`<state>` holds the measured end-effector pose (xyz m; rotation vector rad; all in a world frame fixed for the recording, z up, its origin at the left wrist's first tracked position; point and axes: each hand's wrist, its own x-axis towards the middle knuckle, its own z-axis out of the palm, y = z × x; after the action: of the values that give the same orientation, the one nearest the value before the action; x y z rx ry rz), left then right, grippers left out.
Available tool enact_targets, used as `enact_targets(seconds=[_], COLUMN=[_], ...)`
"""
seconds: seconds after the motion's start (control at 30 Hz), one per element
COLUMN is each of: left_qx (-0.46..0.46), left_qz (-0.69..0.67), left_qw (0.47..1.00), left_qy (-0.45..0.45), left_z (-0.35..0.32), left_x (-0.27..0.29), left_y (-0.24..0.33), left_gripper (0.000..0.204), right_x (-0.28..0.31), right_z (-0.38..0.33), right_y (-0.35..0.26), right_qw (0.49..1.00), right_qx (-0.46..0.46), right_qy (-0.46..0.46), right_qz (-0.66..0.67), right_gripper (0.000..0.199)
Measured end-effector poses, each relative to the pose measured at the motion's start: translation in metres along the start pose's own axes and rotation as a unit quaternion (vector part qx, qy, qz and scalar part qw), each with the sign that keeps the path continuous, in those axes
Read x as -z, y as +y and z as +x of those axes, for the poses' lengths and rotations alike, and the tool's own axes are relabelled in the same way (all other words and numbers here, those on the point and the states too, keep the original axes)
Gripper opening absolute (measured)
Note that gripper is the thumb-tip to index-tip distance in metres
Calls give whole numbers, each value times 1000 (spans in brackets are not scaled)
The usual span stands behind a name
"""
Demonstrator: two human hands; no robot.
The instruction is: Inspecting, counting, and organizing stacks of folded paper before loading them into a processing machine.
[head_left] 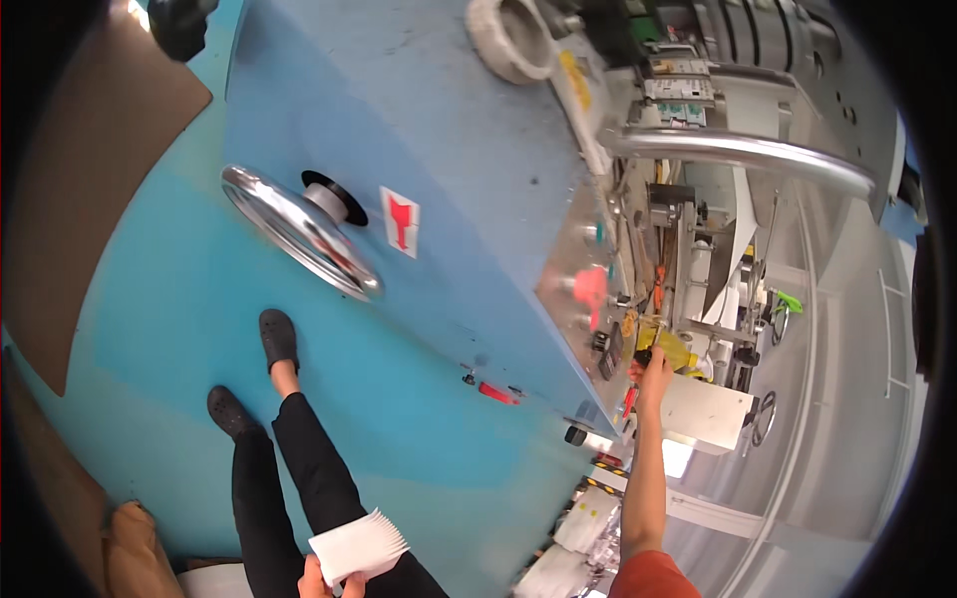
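Note:
At the lower edge, my left hand point(334, 584) pinches a white folded wipe point(361, 546) with a jagged, many-layered edge, held above my legs. My right arm stretches far out to the right, over the machine. At its end my right hand point(653, 377) is closed around a yellow see-through bottle point(672, 348) with a dark part by the fingers. The grip is small and partly hidden by the hand itself. A row of knobs, with a red one point(588, 286) among them, sits on the machine's panel close to that hand.
A big blue machine cabinet point(429, 130) carries a chrome handwheel point(299, 234) on its side and a red arrow label point(402, 221). A curved metal bar point(743, 149) crosses above the machine's workings. Brown mats point(80, 229) lie on the turquoise floor point(159, 309). A white box point(706, 411) stands beyond my right hand.

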<state>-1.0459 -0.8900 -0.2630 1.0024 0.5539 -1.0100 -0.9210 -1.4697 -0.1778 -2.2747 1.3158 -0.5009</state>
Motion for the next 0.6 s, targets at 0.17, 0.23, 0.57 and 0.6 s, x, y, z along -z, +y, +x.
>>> enact_targets(seconds=[0.17,0.23,0.57,0.6], left_qx=[0,-4,-6,4], left_qz=[5,38,19,17], left_qw=[1000,999,1000,1000], left_qy=[5,13,12,13], left_z=[9,12,2,0], left_x=[12,17,-2,-5], left_y=[-5,-1,17,18], left_gripper=[42,42,42,43], right_x=[15,21,37,32], right_z=[10,12,42,36], right_y=[5,-3,-12,-12], right_qw=[999,996,927,950], right_qx=[-15,-26,-162,-140], right_qy=[-38,-68,-331,-276], right_qz=[-32,-43,69,46], right_gripper=[40,40,23,20])
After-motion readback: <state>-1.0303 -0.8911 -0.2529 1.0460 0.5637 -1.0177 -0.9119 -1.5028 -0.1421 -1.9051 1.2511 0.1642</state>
